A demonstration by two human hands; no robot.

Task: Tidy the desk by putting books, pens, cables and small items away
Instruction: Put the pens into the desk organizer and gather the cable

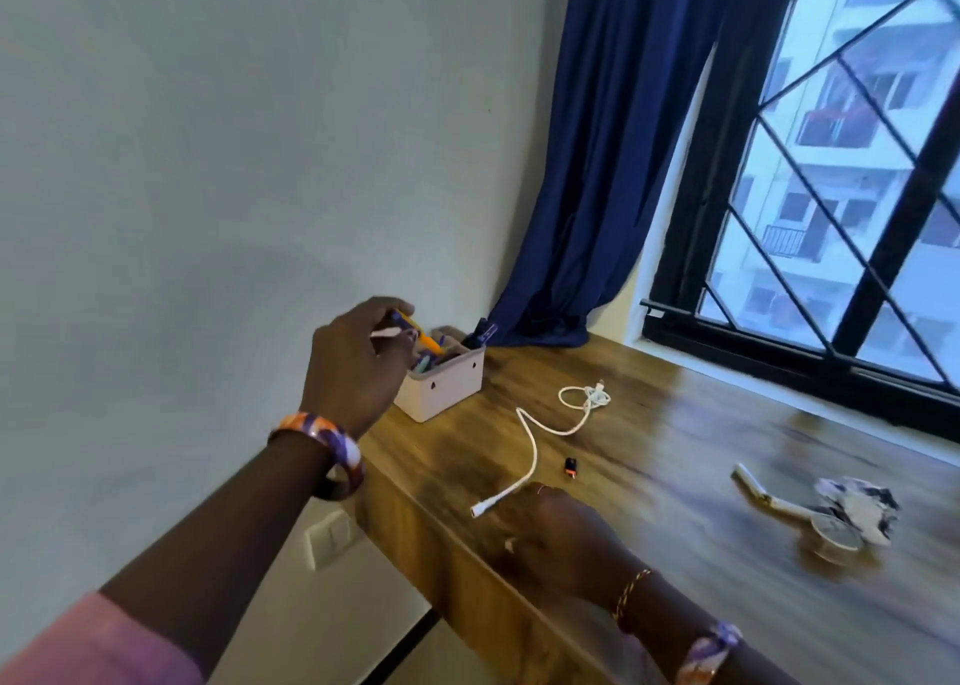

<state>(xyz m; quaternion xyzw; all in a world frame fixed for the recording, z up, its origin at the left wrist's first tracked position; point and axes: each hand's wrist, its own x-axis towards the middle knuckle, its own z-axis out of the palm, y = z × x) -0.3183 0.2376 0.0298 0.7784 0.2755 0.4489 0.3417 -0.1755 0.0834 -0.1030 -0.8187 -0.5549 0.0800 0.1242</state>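
Two hands work over a long wooden counter (649, 456) set under a barred window (852, 165), with a dark blue curtain (613, 165) gathered in the corner.

Largest item on the surface: a white organizer box (441, 385) at the far left end against the wall, already holding several pens and a dark item in its rear compartment. The left hand (353, 367) hovers over it, its grip clenched around an orange-yellow pen (415, 328) and a slim white one (387, 332), tips aimed toward the box. Judged: mid-drop of the pens.

Next, a white cable (535, 424) lies loose across the counter, one end loosely coiled, the other plug end near the front edge. The right hand (550, 534) rests low on the counter just beside that plug end; blurred, so whether its grip is released or holding something cannot be told.

Off to the right, well apart: a crumpled patterned wrapper or paper (857, 508), a round white cap-like item (836, 534) and a bent pale stick (763, 495), all motion-smeared.

Smallest: a little black-and-orange object (570, 466) between cable and hand, identity unclear.

Progress estimate: pens nearly sorted; cable, small object and right-hand clutter remain. No books in view.

Writing: none legible on box, pens or cable.
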